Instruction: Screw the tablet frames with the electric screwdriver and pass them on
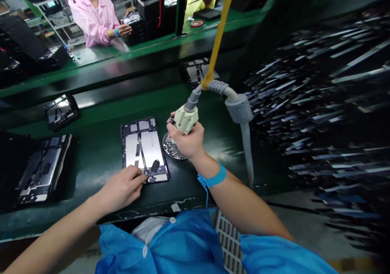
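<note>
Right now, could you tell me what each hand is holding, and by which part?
The right hand grips the screwdriver around its body. The left hand holds nothing; its fingertips rest on the tablet at its near edge.

No text, label, brand, number or sign can be read anywhere in the view. The opened device [144,150] on the bench [100,152] shows only bare metal plates and dark parts; any print on it is too small to be made out. The pale tool body [185,119] carries no legible marking. The other opened devices [61,111] on the bench are too small and glare-struck for lettering to be seen. The dark stack at the right edge [329,103] is smeared by motion blur, so nothing on it can be read.
</note>
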Available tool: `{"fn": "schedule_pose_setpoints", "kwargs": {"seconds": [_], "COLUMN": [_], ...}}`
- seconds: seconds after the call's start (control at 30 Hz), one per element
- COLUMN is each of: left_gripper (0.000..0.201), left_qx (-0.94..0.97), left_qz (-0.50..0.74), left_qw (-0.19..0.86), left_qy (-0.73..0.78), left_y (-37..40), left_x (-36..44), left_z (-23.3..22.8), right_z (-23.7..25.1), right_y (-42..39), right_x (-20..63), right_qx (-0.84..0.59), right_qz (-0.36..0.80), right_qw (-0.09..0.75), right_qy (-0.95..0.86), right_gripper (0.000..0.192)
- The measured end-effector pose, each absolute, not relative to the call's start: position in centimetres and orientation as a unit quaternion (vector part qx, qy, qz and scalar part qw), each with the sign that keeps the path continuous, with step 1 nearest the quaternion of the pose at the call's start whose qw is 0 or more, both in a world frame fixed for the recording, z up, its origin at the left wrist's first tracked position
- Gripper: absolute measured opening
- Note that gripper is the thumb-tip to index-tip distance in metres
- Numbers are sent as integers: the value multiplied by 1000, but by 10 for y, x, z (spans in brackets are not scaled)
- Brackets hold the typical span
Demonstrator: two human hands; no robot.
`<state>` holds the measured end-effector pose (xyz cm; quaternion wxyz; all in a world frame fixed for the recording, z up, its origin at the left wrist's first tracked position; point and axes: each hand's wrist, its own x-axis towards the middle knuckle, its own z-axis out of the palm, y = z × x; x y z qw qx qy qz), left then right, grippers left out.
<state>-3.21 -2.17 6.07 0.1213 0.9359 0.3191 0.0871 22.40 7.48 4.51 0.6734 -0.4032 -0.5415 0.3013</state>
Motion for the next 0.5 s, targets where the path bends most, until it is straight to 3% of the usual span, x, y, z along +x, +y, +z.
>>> {"fn": "schedule_pose_setpoints", "kwargs": {"seconds": [0.23, 0.5], "left_gripper": [34, 34], "left_qx": [942, 893], "left_qz": [132, 219], "left_qw": [78, 48], "left_qy": [297, 391], "left_y": [-33, -40], "left_x": [-36, -34], "left_z": [34, 5], "right_z": [45, 44], "right_y": [74, 74], "right_x": [225, 224], "right_qx": [-405, -402], "right_qz": [297, 308], "right_qw": [675, 686], "right_qy": [-541, -523], "right_gripper": [17, 21]}}
